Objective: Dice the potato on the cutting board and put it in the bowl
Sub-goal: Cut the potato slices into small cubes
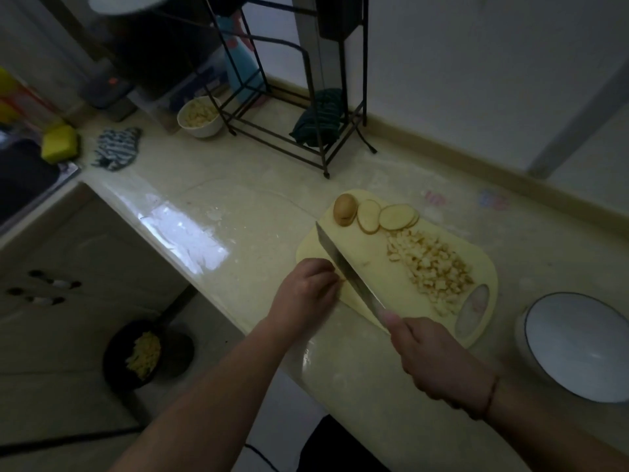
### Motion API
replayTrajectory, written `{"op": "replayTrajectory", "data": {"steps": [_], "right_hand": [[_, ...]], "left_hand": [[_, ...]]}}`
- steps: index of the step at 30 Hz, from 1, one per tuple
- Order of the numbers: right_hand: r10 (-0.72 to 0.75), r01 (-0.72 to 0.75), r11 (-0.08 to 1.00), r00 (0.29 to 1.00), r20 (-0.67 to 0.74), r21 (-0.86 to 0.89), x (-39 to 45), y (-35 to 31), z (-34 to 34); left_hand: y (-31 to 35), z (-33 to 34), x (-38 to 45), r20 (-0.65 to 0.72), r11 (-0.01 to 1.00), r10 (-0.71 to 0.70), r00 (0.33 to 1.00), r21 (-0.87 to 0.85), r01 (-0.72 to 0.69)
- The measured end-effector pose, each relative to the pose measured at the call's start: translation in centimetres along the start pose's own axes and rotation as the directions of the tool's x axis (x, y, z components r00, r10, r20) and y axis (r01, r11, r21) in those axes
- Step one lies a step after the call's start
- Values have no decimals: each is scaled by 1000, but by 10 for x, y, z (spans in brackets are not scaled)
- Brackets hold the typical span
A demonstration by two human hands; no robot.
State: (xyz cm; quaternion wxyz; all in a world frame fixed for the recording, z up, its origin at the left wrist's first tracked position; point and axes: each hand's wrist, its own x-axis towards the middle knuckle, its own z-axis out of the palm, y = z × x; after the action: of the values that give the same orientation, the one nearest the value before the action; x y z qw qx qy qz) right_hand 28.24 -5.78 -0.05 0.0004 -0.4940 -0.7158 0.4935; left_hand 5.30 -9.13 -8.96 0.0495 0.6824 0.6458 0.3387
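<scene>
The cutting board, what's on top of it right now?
On the cutting board: a potato end, slices, a diced pile and the knife. What the left hand covers is mostly hidden.

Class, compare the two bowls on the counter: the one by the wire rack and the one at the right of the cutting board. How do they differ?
The small bowl by the wire rack holds pale cut pieces; the large bowl beside the cutting board holds nothing. The small bowl looks deep and narrow, the large bowl wide and shallow. The large bowl has a dark rim line; none is plain on the small bowl. Both are white and stand upright on the counter.
</scene>
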Motion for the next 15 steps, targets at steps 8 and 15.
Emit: {"op": "replayTrajectory", "data": {"steps": [8, 15], "right_hand": [[-76, 73, 992, 997, -29, -101, -8, 2, 12], [-90, 86, 991, 995, -38, -102, -10, 4, 13]], "left_hand": [[-2, -2, -4, 3, 1000, -1, 1000, 11, 1], [0, 1, -6, -25, 1000, -23, 999, 20, 23]]}}
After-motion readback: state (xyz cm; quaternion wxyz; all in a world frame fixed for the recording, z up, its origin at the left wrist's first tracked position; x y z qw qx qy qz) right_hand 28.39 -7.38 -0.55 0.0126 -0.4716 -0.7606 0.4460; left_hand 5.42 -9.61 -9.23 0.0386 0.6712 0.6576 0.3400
